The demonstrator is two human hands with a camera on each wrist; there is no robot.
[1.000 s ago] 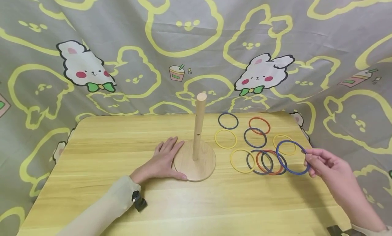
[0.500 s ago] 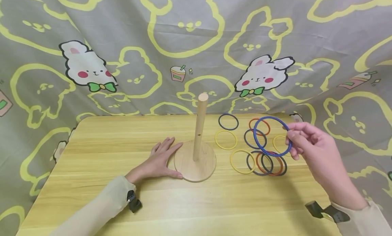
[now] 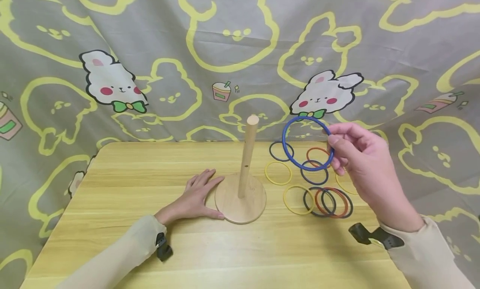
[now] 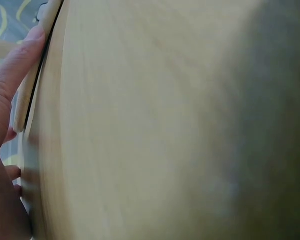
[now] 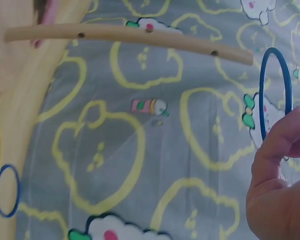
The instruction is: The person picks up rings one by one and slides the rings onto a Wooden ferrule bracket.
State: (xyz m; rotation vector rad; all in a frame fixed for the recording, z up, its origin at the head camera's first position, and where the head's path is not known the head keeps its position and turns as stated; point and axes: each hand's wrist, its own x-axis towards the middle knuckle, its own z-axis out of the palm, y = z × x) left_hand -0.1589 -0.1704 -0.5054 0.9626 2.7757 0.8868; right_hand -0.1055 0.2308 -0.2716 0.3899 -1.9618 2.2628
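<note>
My right hand pinches a blue ring between thumb and fingers, holding it up above the table to the right of the post. In the right wrist view this blue ring appears near the tip of the wooden post, apart from it. The upright post rises from a round wooden base. My left hand rests at the base's left edge with fingers and thumb spread along it. In the left wrist view the thumb lies against the base's rim. Nothing is on the post.
Several thin rings lie right of the base on the wooden table: a yellow ring, a dark blue ring, a red ring and others, some overlapping. A grey cartoon-print cloth hangs behind and beside the table.
My right hand has lifted the blue ring and carried it leftward from over the loose rings toward the post. My left hand has stayed at the base's edge.
</note>
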